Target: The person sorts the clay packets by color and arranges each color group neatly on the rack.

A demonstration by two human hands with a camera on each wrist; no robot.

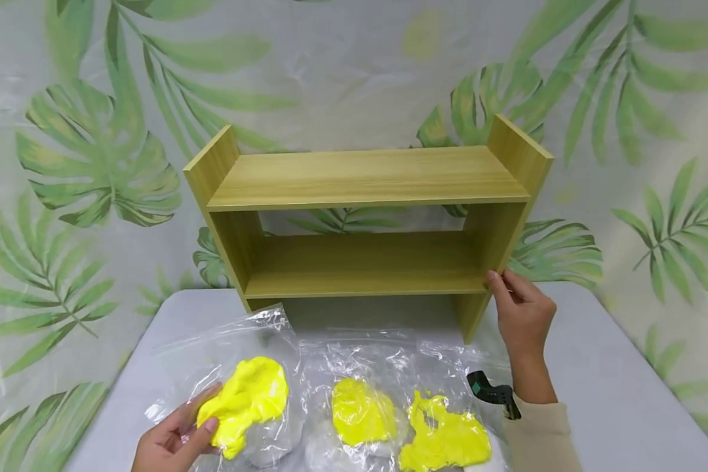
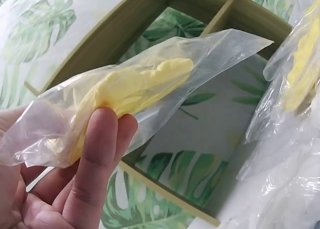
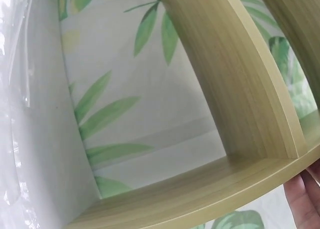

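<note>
Bagged yellow clay-like lump [image 1: 259, 393] lies in front of the left end of the wooden shelf [image 1: 366, 177], the left hand [image 1: 177, 429] holding it through clear plastic [image 1: 230, 344], thumb and fingers pinching. Two more bags lie in front of the shelf: the middle bag [image 1: 354, 357], with a rounded yellow piece [image 1: 362, 412] inside, before its centre, and the right-hand bag [image 1: 442, 354], with a ragged yellow piece [image 1: 448, 439], before its right end. At the shelf's right side panel, level with the lower board, the right hand [image 1: 525, 311] pinches the front edge between thumb and bent fingers. On that wrist sits a black device [image 1: 492, 392]. Beneath the shelf is a white counter [image 1: 619, 400]; behind it hangs a leaf-printed sheet [image 1: 342, 85].
</note>
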